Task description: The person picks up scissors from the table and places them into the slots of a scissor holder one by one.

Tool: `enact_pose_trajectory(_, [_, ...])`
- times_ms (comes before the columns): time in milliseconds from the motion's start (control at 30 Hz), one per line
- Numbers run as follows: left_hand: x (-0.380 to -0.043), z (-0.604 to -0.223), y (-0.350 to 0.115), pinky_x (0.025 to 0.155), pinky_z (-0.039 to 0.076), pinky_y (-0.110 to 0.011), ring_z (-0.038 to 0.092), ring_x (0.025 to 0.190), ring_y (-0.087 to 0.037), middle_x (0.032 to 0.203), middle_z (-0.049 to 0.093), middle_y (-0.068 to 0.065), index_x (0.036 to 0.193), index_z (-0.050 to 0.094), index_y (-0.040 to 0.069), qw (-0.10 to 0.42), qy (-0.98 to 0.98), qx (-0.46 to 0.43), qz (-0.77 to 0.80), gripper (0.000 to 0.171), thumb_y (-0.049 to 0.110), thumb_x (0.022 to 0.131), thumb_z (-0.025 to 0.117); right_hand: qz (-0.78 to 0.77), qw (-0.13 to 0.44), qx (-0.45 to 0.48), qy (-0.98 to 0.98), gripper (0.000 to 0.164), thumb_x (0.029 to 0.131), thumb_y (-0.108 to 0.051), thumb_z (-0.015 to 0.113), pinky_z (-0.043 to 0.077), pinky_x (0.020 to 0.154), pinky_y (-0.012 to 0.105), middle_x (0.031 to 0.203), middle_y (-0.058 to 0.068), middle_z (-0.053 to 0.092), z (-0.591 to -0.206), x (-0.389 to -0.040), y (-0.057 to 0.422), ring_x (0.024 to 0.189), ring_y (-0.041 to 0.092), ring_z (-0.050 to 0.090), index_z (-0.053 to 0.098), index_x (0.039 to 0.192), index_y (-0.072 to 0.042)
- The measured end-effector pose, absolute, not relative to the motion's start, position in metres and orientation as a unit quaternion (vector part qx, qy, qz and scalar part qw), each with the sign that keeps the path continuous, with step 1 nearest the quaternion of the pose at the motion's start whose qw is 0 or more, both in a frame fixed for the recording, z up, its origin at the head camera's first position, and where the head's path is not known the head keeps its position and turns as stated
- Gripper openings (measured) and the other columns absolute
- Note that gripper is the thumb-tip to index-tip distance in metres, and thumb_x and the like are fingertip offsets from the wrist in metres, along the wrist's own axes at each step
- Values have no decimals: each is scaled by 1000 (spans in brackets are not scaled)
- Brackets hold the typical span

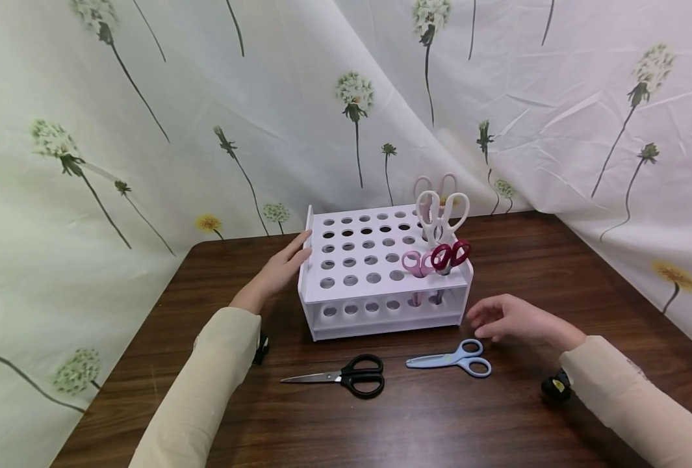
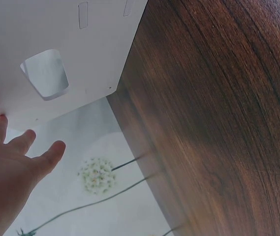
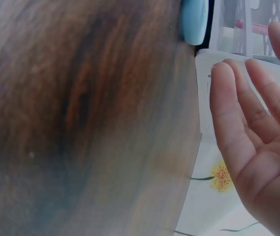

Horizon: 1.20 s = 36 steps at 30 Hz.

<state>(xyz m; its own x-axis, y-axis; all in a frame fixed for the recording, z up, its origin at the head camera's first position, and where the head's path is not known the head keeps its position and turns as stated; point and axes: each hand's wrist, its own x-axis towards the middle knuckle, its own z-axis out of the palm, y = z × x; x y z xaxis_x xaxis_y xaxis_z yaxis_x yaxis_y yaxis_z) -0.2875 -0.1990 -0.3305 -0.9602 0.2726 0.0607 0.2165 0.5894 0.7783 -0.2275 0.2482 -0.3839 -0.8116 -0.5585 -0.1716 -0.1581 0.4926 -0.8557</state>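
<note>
In the head view my left hand [image 1: 275, 272] rests its fingertips against the left side panel of a white rack [image 1: 360, 296] with rows of round holes. The left wrist view shows those fingers [image 2: 48, 160] spread at the panel. Beside the rack's front right corner, my right hand [image 1: 518, 320] hovers with loosely bent fingers and holds nothing. Closest to it lie light blue scissors [image 1: 448, 358], handles to the right. Black-handled scissors [image 1: 346, 377] lie farther left, blades pointing left. White scissors [image 1: 439, 221], dark red scissors [image 1: 451, 253] and pink scissors [image 1: 418, 264] stand upright in the rack.
Another pair of pale pink scissors [image 1: 449, 182] stands behind the white ones, partly hidden. The rack sits on a dark wooden table [image 1: 234, 429]. A flower-patterned cloth [image 1: 299, 97] hangs behind the table and along both sides.
</note>
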Motion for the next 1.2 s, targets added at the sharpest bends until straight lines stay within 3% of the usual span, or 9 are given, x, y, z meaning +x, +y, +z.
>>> enact_pose_trajectory(467, [-287, -329, -198, 104, 19, -52, 16, 136, -27, 152, 15, 1, 147, 19, 34, 36, 891, 134, 432, 55, 47, 97, 37, -425, 254, -231, 838, 36, 81, -14, 70, 50, 53, 33, 85, 8, 55, -393, -227, 241, 68, 20, 54, 60, 111, 4])
enact_pose_trajectory(700, [-287, -330, -198, 104, 18, -51, 15, 136, -26, 152, 15, 1, 147, 20, 34, 35, 891, 134, 433, 55, 48, 97, 36, -413, 267, -218, 843, 34, 82, -14, 71, 49, 51, 31, 79, 6, 55, -397, -229, 240, 68, 21, 52, 61, 110, 1])
enact_pose_trajectory(1200, [-288, -331, -198, 104, 19, -51, 16, 136, -26, 152, 15, 0, 148, 19, 33, 34, 891, 140, 431, 55, 47, 97, 36, -346, 276, -198, 874, 20, 75, -14, 76, 40, 48, 26, 77, 5, 50, -394, -225, 228, 66, 19, 47, 59, 84, -8])
